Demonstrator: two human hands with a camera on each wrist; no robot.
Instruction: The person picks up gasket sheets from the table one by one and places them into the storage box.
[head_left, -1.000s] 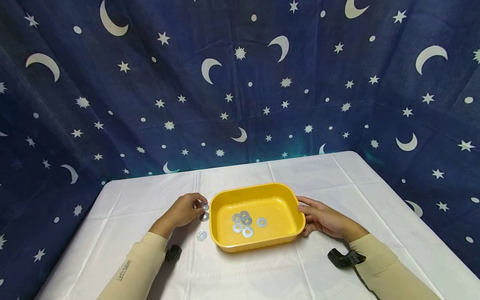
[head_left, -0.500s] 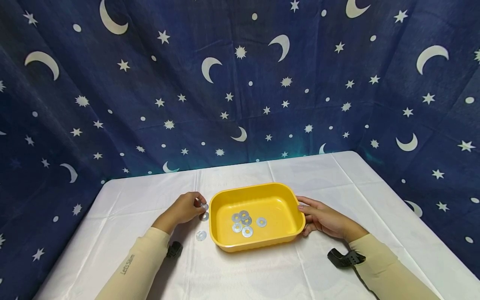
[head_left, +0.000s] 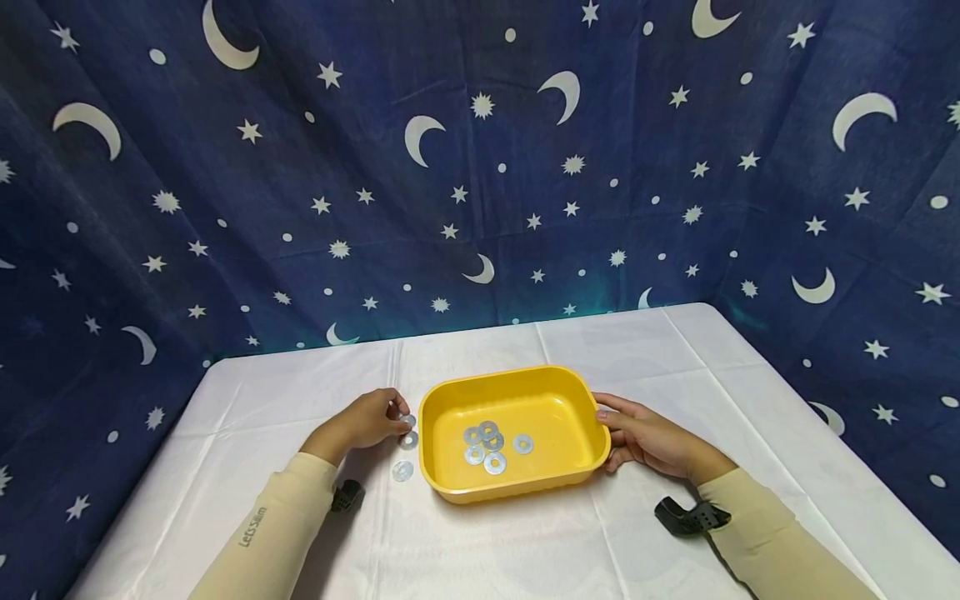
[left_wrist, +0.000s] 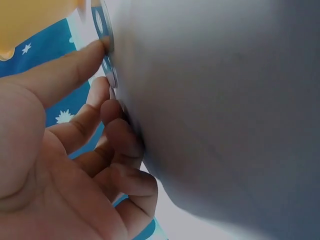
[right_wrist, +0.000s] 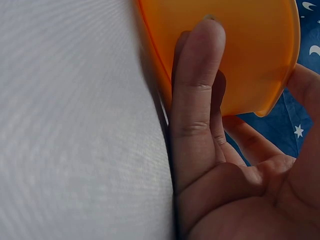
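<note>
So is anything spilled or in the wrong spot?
Nothing is spilled or broken. Five flat metal washers lie in the yellow plastic tray, while a few more sit outside on the white cloth beside the left hand.

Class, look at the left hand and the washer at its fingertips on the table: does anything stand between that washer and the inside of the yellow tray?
Only the tray's own near wall. The left hand touches a washer on the white cloth just outside the yellow tray. Its raised rim lies between that washer and the tray floor. Nothing else visible stands in the way.

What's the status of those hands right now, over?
Left hand fingering a washer on the table. Right hand steadying the yellow tray. Nothing blocking.
</note>
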